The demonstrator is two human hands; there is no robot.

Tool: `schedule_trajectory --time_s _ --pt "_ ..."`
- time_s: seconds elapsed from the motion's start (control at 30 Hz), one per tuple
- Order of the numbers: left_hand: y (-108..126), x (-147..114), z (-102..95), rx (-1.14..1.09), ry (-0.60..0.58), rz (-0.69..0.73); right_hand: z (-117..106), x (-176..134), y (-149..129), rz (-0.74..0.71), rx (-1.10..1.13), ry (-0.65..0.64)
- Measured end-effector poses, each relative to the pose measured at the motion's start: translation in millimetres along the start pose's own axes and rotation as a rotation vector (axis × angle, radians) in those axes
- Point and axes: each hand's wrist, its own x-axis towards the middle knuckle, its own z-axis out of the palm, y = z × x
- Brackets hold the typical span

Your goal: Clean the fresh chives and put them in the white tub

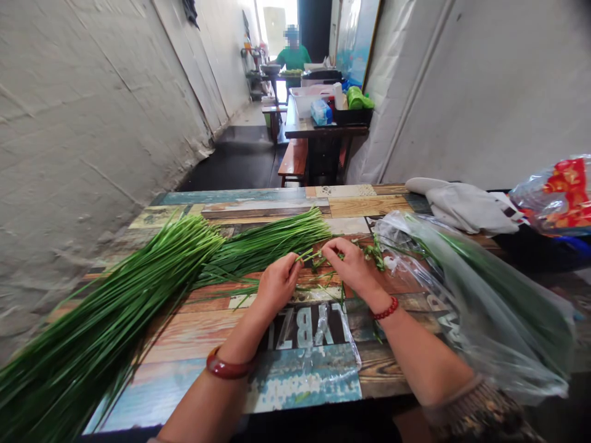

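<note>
My left hand [278,280] is closed on a few garlic chives [306,255], whose pale stem ends point to the right. At those ends my right hand [349,263] pinches with thumb and finger. A large pile of chives [138,289] lies along the left of the table, its cut ends toward the far side. Between that pile and my hands rests a smaller chive bundle [272,243]. Green scraps [375,252] are scattered beside and behind my right hand. To the right, a clear plastic bag [498,307] holds more green leaves.
The patchwork-patterned table [198,332] spans the foreground. A white cloth [466,203] and a red-and-clear package [566,191] lie at its right. Beyond stand a bench [293,159] and another table with a white bin [305,101]. A person in green [294,58] is at the far end.
</note>
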Motion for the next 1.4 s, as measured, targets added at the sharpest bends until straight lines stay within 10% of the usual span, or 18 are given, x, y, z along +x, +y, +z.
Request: schedule_trajectory --time_s 0.3,0.53,1.13,1.4 --pt "4.1 -3.7 0.0 0.164 -0.126 -0.001 1.4 -0.6 1.2 0.001 0.048 -0.028" --pt "-10.5 5.4 0.7 -0.048 0.109 -0.069 -5.3 4.3 39.6 0.032 -0.13 0.138" --pt "-12.4 7.6 -0.9 -0.083 0.141 -0.076 10.4 35.5 22.5 -0.006 -0.77 -0.121" --pt "-16.7 6.1 2.4 -0.143 0.257 -0.023 -0.7 16.7 18.8 -0.116 -0.523 -0.02"
